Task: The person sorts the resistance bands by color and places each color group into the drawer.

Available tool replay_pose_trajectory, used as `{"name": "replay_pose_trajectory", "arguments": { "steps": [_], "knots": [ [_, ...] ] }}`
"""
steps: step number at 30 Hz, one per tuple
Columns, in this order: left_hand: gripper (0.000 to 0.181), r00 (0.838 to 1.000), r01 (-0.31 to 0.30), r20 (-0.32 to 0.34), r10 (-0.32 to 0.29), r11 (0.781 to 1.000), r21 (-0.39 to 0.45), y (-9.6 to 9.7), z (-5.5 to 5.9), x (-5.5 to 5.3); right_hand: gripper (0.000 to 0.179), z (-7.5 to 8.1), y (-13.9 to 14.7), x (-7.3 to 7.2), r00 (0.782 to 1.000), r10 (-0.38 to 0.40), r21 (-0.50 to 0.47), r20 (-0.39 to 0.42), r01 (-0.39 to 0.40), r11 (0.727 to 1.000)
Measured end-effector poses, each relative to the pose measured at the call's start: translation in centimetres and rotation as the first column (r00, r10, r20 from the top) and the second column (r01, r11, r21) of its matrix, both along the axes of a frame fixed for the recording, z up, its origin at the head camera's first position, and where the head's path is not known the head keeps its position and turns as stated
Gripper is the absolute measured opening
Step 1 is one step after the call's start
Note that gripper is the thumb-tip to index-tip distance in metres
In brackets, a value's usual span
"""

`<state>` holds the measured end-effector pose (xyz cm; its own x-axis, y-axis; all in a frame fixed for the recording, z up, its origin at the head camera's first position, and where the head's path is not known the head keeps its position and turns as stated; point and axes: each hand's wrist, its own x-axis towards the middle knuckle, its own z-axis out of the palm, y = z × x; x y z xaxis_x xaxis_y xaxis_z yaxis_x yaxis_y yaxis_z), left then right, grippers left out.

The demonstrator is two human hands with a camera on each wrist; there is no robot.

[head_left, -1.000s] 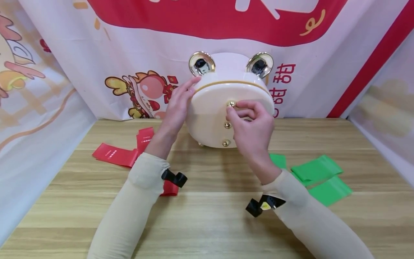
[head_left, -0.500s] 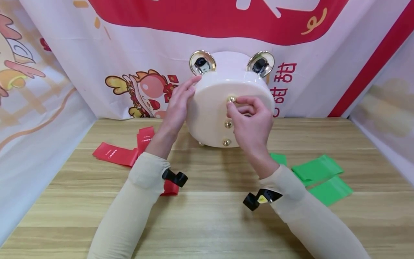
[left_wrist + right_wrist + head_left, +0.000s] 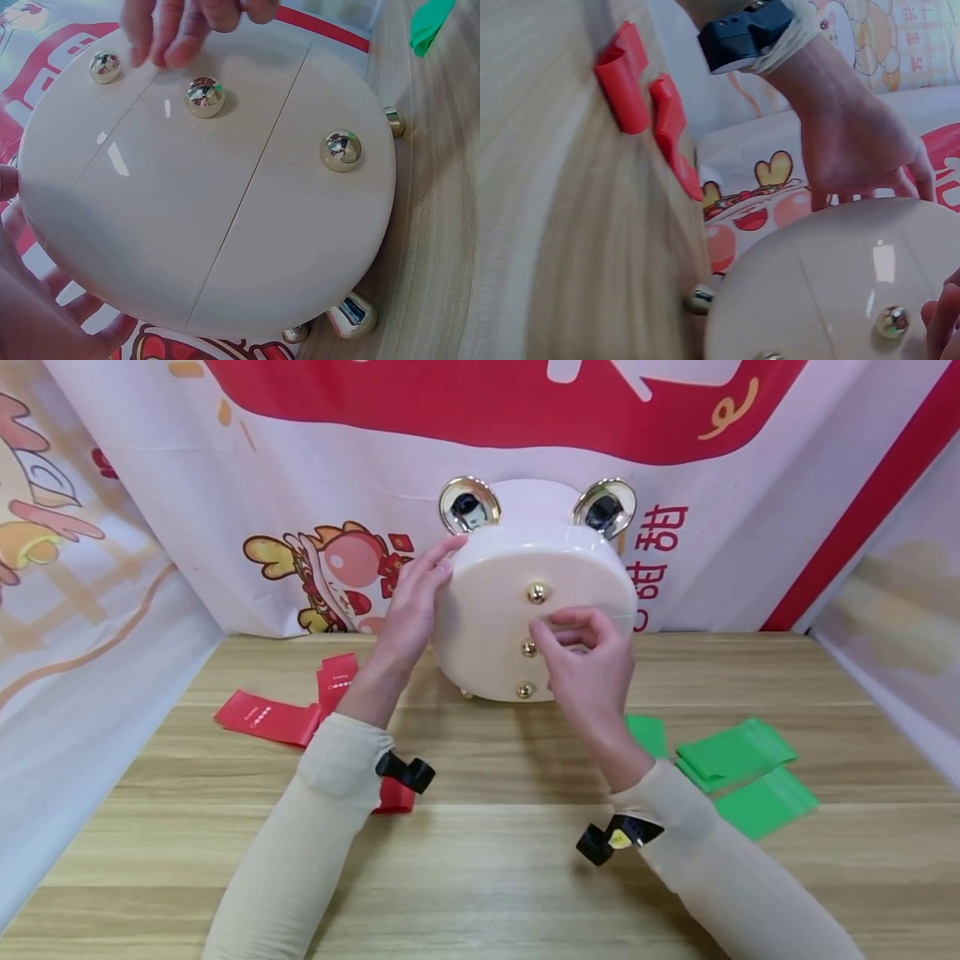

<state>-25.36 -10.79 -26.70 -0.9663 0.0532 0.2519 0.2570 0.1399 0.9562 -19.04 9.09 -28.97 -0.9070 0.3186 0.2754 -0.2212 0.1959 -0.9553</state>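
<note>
A glossy white, rounded drawer box (image 3: 483,618) stands at the back of the table, two gold-rimmed round eyes on top. Down its front run a top gold knob (image 3: 537,592), a middle knob (image 3: 528,647) and a bottom knob (image 3: 525,691); seams (image 3: 251,184) divide the front into drawers, which look closed. My left hand (image 3: 411,606) rests along the box's left side with extended fingers. My right hand (image 3: 588,660), loosely bent and holding nothing, hovers before the front between the top and middle knobs; its fingertips (image 3: 180,52) are off both knobs in the left wrist view.
Red folded bands (image 3: 270,717) lie on the wooden table (image 3: 480,877) at left, one partly under the left forearm. Green folded bands (image 3: 735,752) lie at right. A printed cloth backdrop (image 3: 337,468) rises right behind the box.
The top drawer has been pushed in, and the golden strip along its upper edge has gone from view. My right hand has let go of the top knob and dropped slightly. The left hand stays put.
</note>
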Motion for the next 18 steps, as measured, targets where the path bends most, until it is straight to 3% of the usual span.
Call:
{"name": "replay_pose_trajectory", "arguments": {
  "steps": [8, 18],
  "knots": [
    [0.042, 1.0, -0.006, -0.013, 0.006, 1.0, 0.003, 0.1, 0.0, 0.0, 0.028, -2.2, -0.3, 0.3, 0.994, 0.042, -0.02, 0.099, -0.04, 0.999],
    [0.042, 1.0, -0.004, -0.014, 0.004, 1.0, 0.007, 0.1, 0.0, 0.0, 0.031, -3.3, -1.5, 0.0, 0.998, -0.002, -0.071, 0.059, 0.006, 0.997]
  ]
}}
